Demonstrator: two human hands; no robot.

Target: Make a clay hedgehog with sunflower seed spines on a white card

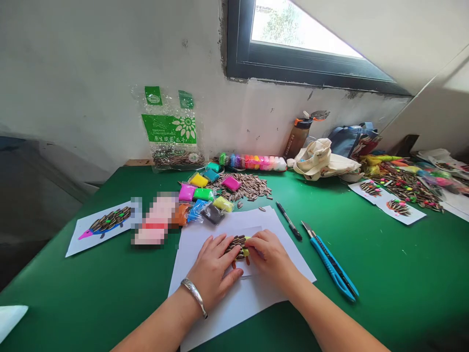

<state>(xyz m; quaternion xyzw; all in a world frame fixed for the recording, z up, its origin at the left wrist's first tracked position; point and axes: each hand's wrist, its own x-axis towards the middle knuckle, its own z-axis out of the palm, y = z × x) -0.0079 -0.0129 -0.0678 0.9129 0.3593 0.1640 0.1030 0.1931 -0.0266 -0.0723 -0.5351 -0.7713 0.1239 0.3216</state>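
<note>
A small hedgehog figure of sunflower seeds (239, 248), with yellow-green clay at its right end and brown feet below, lies on a small white card (252, 269). Under that card are large sheets of white paper (293, 274). My left hand (216, 266), with a silver bangle at the wrist, rests with its fingers spread on the figure's left side and the card. At the clay end, the fingertips of my right hand (269, 252) are pinched together, touching the clay. Whatever sits between those fingertips is hidden.
Right of the paper lie a pen (289, 221) and a blue utility knife (331, 264), blade out. Colourful clay packets (201, 194) and loose sunflower seeds (252, 186) lie behind. A finished hedgehog card (102, 225) is left; a seed bag (172, 129) leans on the wall.
</note>
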